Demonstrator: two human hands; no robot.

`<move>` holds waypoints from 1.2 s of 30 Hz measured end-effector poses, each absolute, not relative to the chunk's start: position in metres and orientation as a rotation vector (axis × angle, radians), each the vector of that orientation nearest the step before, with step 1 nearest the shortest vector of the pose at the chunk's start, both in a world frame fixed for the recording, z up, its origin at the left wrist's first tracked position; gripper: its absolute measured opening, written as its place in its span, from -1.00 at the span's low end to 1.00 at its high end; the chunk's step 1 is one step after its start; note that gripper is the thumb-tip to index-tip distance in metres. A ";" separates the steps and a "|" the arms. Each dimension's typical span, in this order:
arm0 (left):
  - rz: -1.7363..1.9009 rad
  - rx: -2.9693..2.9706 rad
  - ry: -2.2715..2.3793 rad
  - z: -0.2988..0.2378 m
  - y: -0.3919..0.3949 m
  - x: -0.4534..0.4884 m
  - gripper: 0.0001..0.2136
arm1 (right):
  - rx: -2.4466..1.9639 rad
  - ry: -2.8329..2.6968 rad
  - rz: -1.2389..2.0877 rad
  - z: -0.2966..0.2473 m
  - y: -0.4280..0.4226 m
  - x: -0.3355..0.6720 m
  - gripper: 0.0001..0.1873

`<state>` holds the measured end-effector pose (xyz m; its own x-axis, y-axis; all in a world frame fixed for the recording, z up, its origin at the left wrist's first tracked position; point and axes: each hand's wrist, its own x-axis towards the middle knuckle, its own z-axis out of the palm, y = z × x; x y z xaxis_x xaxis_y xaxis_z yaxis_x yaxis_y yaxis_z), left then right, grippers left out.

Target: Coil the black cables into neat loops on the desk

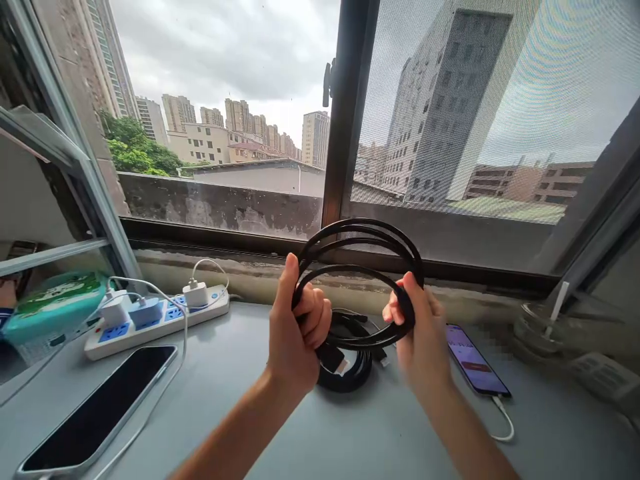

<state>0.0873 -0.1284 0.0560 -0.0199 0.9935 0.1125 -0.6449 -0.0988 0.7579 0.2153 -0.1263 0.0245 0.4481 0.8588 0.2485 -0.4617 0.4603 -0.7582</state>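
A black cable [367, 230], coiled into several loose loops, is held up above the desk between both hands. My left hand [300, 327] is closed around the left side of the coil, thumb pointing up. On the coil's right side my right hand [423, 320] grips the loops between thumb and curled fingers. A black connector plug [331, 359] with a metal tip hangs just below my left fingers. Behind and below, a second black cable coil [345, 383] lies on the grey desk [240, 413], partly hidden by the held loops and my left hand.
At left, a white power strip [207, 310] carries several chargers, with a dark-screened phone [100, 413] in front. A lit phone [477, 360] charges at right, near a clear glass [537, 333]. A teal package [57, 307] stands far left. The window frame [345, 133] rises behind.
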 end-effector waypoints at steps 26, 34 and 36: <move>1.209 1.216 0.901 0.032 -0.068 0.076 -0.47 | -1.036 -1.563 0.519 0.024 -0.117 0.253 -0.37; 1.089 1.805 1.312 -0.002 -0.039 0.070 -0.66 | -1.238 -1.727 0.274 -0.019 -0.068 0.250 -0.60; 0.830 2.051 1.557 -0.015 -0.036 0.069 -0.68 | -1.441 -1.836 0.309 -0.032 -0.060 0.251 -0.54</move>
